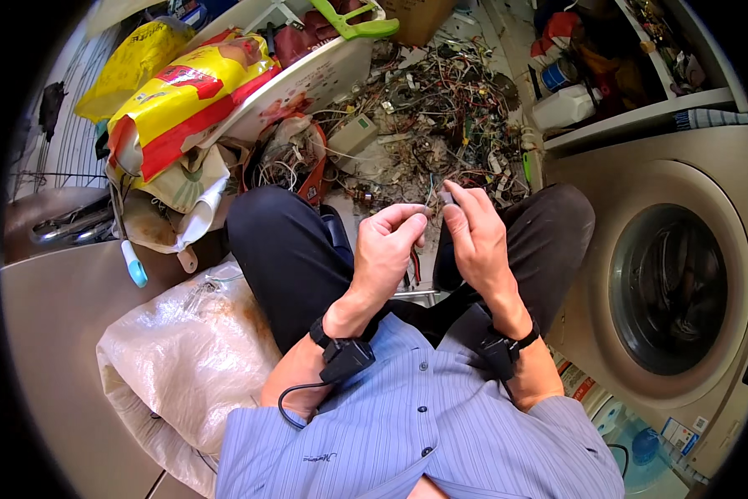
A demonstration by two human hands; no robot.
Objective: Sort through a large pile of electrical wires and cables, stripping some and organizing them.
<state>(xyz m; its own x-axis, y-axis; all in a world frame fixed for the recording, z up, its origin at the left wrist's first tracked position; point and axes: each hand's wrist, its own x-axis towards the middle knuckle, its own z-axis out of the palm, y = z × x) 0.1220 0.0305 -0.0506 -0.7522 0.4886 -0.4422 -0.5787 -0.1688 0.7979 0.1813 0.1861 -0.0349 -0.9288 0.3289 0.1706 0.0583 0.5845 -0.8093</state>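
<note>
My left hand (383, 246) pinches a thin wire (430, 187) between thumb and forefinger, above the gap between my knees. Close beside it, my right hand (474, 231) grips a small grey part (447, 198), perhaps a connector; the fingers cover most of it. Red and black wires (416, 265) show below the left hand, and where they lead is hidden. Beyond both hands, a large heap of tangled wires and small electronic scraps (449, 118) spreads over the floor. A beige plastic box (353, 137) lies at the heap's left side.
Left of the heap stands a red container of cables (311, 165), near a white bin (343, 68) with yellow-and-red bags (187, 93). A white woven sack (187, 349) rests by my left leg. A front-loading washing machine (667, 287) borders the right side, beside a shelf (636, 118).
</note>
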